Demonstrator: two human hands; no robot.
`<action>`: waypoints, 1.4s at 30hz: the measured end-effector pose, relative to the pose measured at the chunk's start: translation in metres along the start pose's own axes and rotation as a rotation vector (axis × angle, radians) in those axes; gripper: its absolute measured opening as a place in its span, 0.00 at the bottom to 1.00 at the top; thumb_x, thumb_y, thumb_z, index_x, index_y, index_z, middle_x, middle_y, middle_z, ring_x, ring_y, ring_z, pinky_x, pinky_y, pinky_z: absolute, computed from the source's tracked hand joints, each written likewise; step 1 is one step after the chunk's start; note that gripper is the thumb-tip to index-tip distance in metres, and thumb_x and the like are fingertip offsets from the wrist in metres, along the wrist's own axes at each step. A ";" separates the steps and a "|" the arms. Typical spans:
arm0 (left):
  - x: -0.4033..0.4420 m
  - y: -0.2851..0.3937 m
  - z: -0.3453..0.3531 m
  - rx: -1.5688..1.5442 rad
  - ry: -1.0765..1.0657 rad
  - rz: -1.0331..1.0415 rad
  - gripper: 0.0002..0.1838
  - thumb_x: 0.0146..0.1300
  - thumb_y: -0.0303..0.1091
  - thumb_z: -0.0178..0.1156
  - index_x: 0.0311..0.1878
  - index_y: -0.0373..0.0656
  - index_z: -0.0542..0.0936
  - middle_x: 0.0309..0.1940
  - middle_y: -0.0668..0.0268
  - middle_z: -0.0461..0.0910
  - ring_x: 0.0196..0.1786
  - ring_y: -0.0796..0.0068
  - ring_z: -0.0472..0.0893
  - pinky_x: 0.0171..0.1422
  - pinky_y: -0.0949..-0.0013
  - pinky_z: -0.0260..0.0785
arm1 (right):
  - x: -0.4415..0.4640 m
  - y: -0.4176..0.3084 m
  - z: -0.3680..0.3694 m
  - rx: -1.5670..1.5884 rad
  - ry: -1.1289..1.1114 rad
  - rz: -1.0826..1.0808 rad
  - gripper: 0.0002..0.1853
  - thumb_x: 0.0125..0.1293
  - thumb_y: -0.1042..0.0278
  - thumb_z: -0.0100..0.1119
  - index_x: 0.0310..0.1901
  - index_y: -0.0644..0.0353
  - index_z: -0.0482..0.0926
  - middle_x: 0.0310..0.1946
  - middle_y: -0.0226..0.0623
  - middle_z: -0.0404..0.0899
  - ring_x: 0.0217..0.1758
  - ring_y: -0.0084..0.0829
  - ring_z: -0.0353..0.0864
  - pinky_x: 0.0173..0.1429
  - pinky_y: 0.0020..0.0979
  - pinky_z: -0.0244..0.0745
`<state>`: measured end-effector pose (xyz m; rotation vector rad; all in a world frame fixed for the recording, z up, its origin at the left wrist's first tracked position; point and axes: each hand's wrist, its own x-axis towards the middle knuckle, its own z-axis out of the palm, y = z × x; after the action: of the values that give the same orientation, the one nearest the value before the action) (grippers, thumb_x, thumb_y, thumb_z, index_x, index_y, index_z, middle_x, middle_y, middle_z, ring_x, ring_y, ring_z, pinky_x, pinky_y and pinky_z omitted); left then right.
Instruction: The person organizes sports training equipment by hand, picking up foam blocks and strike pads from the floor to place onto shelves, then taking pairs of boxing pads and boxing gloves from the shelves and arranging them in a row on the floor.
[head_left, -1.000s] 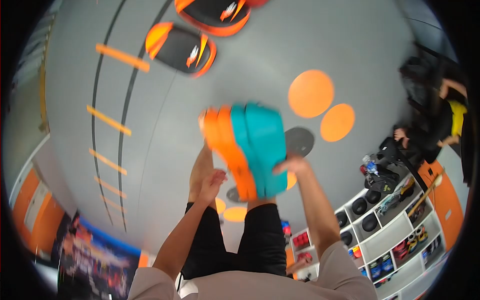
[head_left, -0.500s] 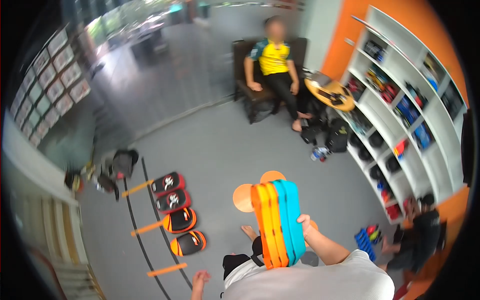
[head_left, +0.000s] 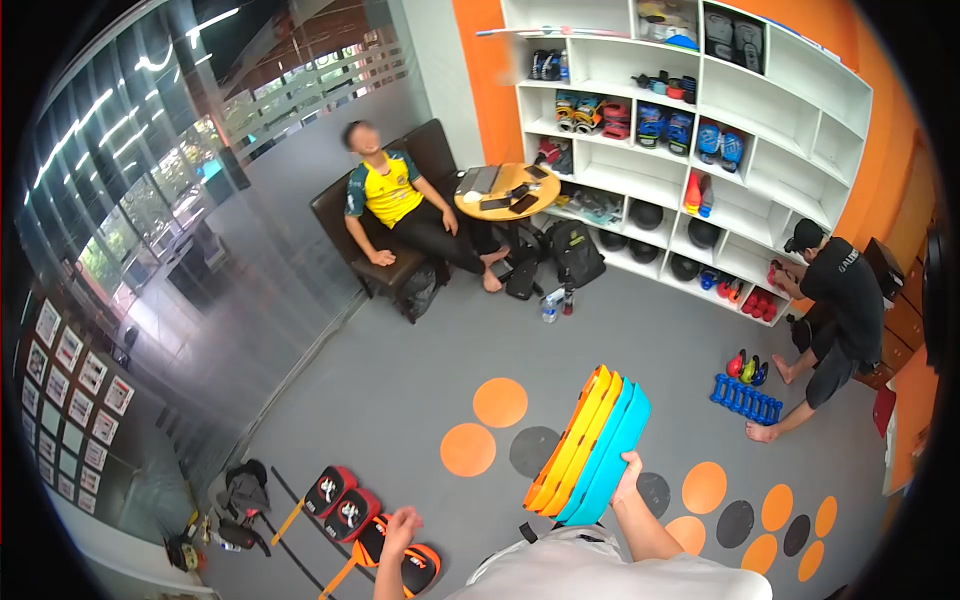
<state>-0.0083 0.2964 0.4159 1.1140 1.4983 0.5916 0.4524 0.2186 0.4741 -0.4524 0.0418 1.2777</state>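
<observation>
A stack of several long, nested plastic pieces (head_left: 590,445), yellow-orange on one side and teal on the other, stands tilted in front of my body. My right hand (head_left: 627,478) grips its teal side near the lower end, thumb showing against the edge. What exactly the pieces are, I cannot tell. My left hand (head_left: 402,527) is raised at the lower left with nothing in it, its fingers loosely bent and apart. Beneath it in the view lie black-and-orange strike pads (head_left: 415,570), and just beyond them black-and-red pads (head_left: 345,500), all on the floor.
A person in a yellow shirt (head_left: 395,205) sits beside a round table (head_left: 540,195). Another person in black (head_left: 840,300) bends at the white shelves (head_left: 625,180). Blue dumbbells (head_left: 745,400) and kettlebells (head_left: 748,368) rest on the floor. Bags (head_left: 575,255) and bottles lie near the table.
My view has turned right, bringing the shelves and the person in black further in. The stack now leans the other way, still in my right hand. My left hand appears higher.
</observation>
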 end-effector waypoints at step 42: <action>0.604 0.491 0.630 0.377 -0.763 -0.147 0.14 0.66 0.42 0.57 0.47 0.44 0.78 0.33 0.70 0.77 0.34 0.79 0.77 0.40 0.73 0.70 | 0.492 -0.477 -0.046 0.078 0.332 -0.794 0.44 0.49 0.52 0.60 0.69 0.58 0.59 0.63 0.45 0.68 0.64 0.49 0.68 0.69 0.50 0.63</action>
<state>0.7855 0.9066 0.3875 1.3016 1.0132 -0.2317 1.0536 0.5489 0.4405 -0.5373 0.1724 0.4140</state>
